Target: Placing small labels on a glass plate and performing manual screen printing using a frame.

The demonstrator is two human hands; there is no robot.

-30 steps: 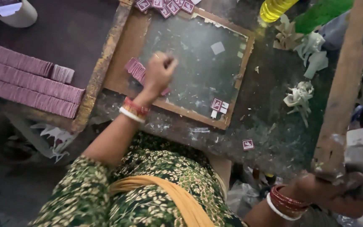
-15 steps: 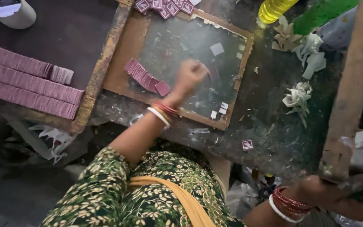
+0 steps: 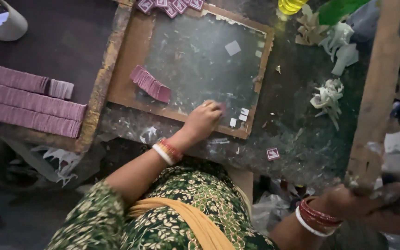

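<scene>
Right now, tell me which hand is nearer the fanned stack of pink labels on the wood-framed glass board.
Left. The left hand rests on the glass beside the fanned pink stack; the right hand grips a wooden post far off the board.

— Where's the left hand (image 3: pixel 205 121)?
— Curled on the glass slab (image 3: pixel 195 55), fingertips beside small white labels (image 3: pixel 238 117) (near the wooden frame's lower edge).
— And the right hand (image 3: pixel 371 203)?
— Gripping a wooden post (image 3: pixel 376 92). A fanned pink stack (image 3: pixel 150 84) lies nearby.

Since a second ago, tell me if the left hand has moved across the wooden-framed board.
Yes. The left hand moved from beside the fanned pink labels rightward and nearer, to the wooden frame's near edge.
</scene>
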